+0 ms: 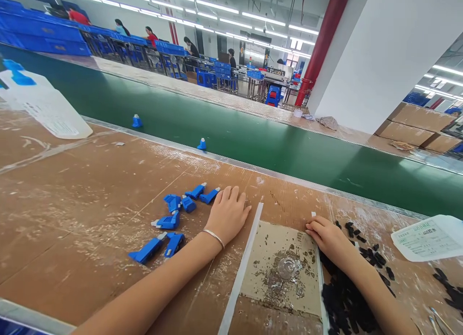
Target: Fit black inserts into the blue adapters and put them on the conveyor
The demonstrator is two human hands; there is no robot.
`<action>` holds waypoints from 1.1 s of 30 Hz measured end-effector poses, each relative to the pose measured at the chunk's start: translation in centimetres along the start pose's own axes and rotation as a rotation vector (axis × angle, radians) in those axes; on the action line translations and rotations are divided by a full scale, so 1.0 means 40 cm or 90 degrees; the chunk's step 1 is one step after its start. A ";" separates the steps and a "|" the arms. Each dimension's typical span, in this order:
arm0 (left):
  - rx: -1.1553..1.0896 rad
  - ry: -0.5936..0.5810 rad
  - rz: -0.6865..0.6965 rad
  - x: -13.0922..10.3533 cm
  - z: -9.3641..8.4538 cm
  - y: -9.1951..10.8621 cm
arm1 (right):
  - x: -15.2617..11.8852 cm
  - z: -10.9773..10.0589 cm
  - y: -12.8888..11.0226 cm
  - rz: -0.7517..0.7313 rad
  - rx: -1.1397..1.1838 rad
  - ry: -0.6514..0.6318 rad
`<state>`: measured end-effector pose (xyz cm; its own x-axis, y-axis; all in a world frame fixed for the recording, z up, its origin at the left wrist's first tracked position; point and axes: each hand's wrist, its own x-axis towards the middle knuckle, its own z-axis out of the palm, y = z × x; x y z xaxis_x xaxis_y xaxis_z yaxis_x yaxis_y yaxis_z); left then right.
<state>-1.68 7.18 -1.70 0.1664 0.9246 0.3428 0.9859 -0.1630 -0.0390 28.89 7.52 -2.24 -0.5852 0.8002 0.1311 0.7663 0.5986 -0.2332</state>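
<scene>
My left hand (228,213) lies palm down on the brown table, fingers spread. Its fingertips are close to a blue plastic piece with a pale tip (210,195); whether they touch cannot be told. Several similar blue pieces (167,221) lie to its left. My right hand (327,234) is at the upper right corner of a tan cardboard sheet (249,282), fingers curled and pressed together; what they hold, if anything, is hidden. A clear round blob or small dish (288,267) sits on the wet, spotted sheet. Small black pieces (347,301) lie heaped beside and under my right forearm.
White strips (241,272) flank the sheet. A green conveyor belt (253,137) runs behind the table, with blue pieces (136,121) on and beside it. White bottles stand left (47,103) and lie right (427,238). Cotton swabs (436,320) lie at lower right. People sit farther back.
</scene>
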 end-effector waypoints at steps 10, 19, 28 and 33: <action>-0.035 -0.030 0.021 -0.002 -0.001 0.004 | 0.002 -0.021 -0.004 0.048 0.076 0.038; -0.067 -0.061 0.017 0.000 0.000 0.003 | -0.059 -0.062 -0.082 -0.056 0.180 0.060; -0.075 -0.071 0.016 0.000 0.001 0.005 | -0.090 -0.038 -0.194 -0.229 0.094 0.051; -0.080 -0.073 0.019 -0.002 0.000 0.008 | -0.068 -0.037 -0.204 -0.241 0.030 0.064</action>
<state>-1.38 7.05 -1.73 0.2032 0.9509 0.2335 0.9715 -0.2256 0.0730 24.65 0.51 0.75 -0.7935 0.5243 0.3089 0.4869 0.8515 -0.1947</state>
